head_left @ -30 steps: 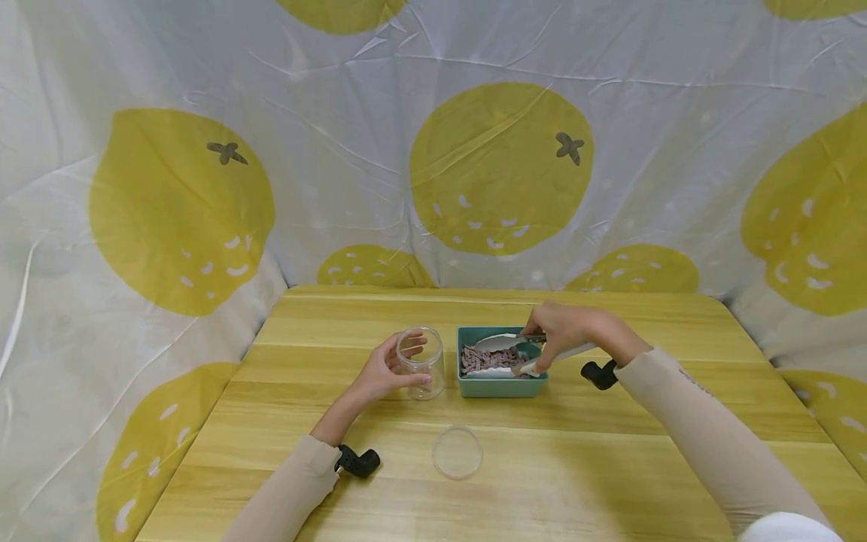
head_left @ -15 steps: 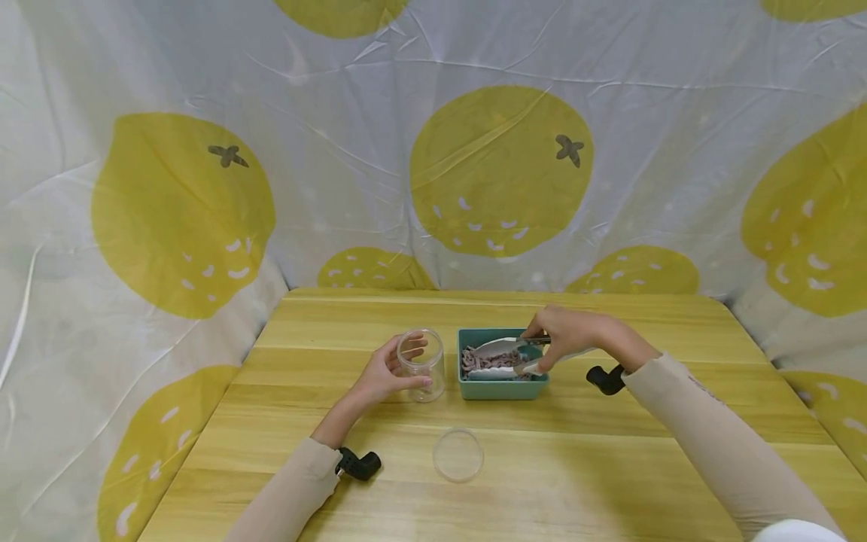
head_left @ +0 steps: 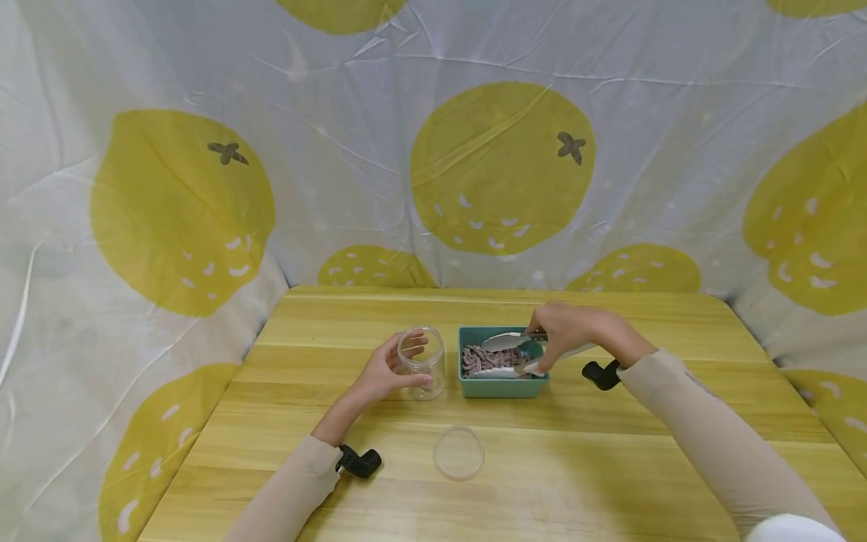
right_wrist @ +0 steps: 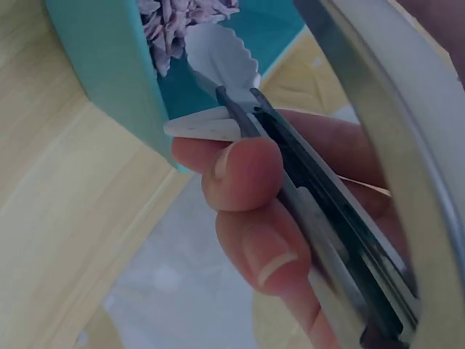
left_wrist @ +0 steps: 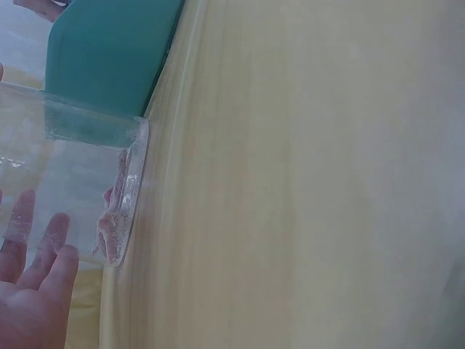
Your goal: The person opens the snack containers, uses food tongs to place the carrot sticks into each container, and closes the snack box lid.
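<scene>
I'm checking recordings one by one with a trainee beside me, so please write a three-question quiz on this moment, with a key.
1. Which hand grips the tongs? A) left B) right C) both
2. True or false: the clear disc covers the jar.
3. Fill in: in the left wrist view, pinkish pieces lie inside the jar at its ____.

Key:
1. B; the right hand grips them, their ends in the teal box.
2. False; it lies on the table.
3. Bottom.
</scene>
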A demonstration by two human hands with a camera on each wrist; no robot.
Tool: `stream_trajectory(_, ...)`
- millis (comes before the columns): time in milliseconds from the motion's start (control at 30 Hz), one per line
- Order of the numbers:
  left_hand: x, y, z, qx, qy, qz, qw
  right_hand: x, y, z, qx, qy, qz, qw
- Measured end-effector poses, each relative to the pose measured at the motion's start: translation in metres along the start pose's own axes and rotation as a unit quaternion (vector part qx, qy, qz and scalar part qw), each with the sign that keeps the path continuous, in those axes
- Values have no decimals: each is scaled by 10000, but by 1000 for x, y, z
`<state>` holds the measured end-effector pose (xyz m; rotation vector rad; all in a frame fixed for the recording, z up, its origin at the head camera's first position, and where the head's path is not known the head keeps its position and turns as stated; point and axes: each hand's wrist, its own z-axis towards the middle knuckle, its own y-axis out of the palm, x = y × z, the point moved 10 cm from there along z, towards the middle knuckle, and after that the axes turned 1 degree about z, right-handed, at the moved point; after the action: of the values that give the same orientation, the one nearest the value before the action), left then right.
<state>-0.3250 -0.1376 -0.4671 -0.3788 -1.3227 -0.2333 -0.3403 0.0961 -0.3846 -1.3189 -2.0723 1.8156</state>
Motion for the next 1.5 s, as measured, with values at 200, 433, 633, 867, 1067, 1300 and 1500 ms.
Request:
stream_trajectory(200,0,1,1,-24,31,52,10000,-3,1,7,-33,5,60,10000)
stream_trajectory(433,-1,0,1,-7,-45,7,10000,3,5,3,-116,42,165,9998)
stream_trajectory(633,-1,0,0,-7,-39,3,10000,8,4,-1,-53,126,239,9996)
stream_trajectory(867,-1,-1,-1,22,-49,0,10000,8,3,-3,5,49,179,9998)
stream_trajectory(1067,-2,0,0,9,-42,-32,10000,6,3,-5,16,5,145,9999)
stream_trajectory(1300,-4,0,0,-15,-13,-40,10000,8,3,-6,24,-70,328,9994)
stream_trajectory(1500,0,0,0,-9,-24,-49,10000,6,0,-9,157,-207,385,9989)
